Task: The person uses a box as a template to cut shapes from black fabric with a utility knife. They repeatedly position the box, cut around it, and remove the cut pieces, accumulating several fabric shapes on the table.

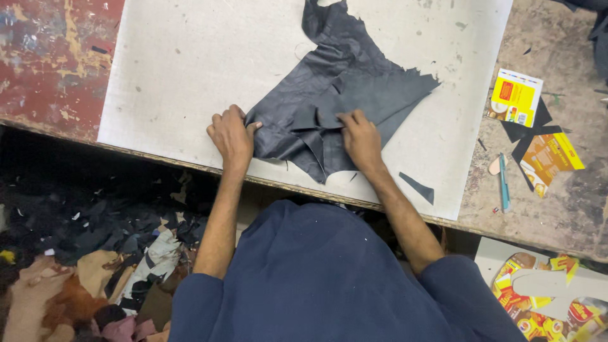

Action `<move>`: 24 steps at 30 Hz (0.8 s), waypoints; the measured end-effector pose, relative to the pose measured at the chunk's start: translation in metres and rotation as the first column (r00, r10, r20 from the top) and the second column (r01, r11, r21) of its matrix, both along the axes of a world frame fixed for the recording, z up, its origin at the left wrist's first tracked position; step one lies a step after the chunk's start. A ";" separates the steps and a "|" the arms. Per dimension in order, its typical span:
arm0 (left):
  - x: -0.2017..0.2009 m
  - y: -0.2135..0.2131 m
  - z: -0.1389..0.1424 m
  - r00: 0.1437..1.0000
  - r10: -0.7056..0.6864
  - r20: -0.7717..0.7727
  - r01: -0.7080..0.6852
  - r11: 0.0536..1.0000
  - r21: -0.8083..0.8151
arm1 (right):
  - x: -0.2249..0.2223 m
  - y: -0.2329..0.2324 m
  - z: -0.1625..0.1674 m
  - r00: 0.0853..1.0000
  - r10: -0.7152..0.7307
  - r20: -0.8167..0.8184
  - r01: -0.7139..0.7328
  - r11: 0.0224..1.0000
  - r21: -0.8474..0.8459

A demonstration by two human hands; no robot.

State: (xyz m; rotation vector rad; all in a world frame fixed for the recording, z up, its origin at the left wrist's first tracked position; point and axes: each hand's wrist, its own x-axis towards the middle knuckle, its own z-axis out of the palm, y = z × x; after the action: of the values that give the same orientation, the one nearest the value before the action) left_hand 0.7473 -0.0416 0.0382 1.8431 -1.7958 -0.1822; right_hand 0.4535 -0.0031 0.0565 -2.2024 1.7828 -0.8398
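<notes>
Nearest the camera, at the bottom centre of the frame, is the person's dark blue sleeved shirt [329, 278], from which both forearms reach up to the counter edge. Just above it, in the middle of the frame, lies the large irregular sheet of dark grey leather [345, 88], spread flat on a pale off-white cutting board [183, 57], probably so that its wrinkles can be pressed out against a smooth surface. The left hand [232, 136] rests at the sheet's lower left edge, fingers curled over the border and pinning it, not clenched around anything. The right hand [360, 136] presses down on a small dark grey leather cut-out piece [316, 117] laid on top of the sheet, fingers flat, holding it in register; whether it pinches the piece or only weighs on it is hard to tell from this angle.

Lower right on the board sits a small dark leather offcut [418, 187]. Further right, on the worn counter [557, 209], lie yellow-and-orange printed cardboard pieces [516, 96] and a slim light blue pen-like tool [503, 183], within the right hand's reach. At lower left, a heap of black, tan and brown leather scraps [82, 266] covers the floor below the counter edge.
</notes>
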 end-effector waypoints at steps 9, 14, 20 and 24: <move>0.014 -0.004 -0.012 0.997 -0.027 -0.076 0.030 0.999 0.042 | -0.153 0.169 -0.052 0.069 -0.425 0.903 0.696 0.669 0.262; 0.013 -0.001 -0.008 0.998 -0.047 -0.051 0.047 0.999 0.000 | -0.165 0.239 -0.095 0.157 -0.704 0.693 0.646 0.604 0.466; 0.014 0.008 0.021 0.976 -0.105 -0.190 0.125 0.987 0.096 | -0.126 0.235 -0.060 0.397 -0.725 0.563 0.847 0.525 0.078; 0.010 0.000 0.045 0.961 -0.016 -0.277 0.118 0.926 0.358 | -0.093 0.204 -0.013 0.679 -0.727 0.105 0.734 0.676 -0.064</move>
State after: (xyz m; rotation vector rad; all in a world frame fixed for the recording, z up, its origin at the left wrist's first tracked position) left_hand 0.7570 -0.0417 0.0832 1.8921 -1.7158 -0.8126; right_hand 0.3604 0.2012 0.0431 -1.4025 2.6776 -1.1394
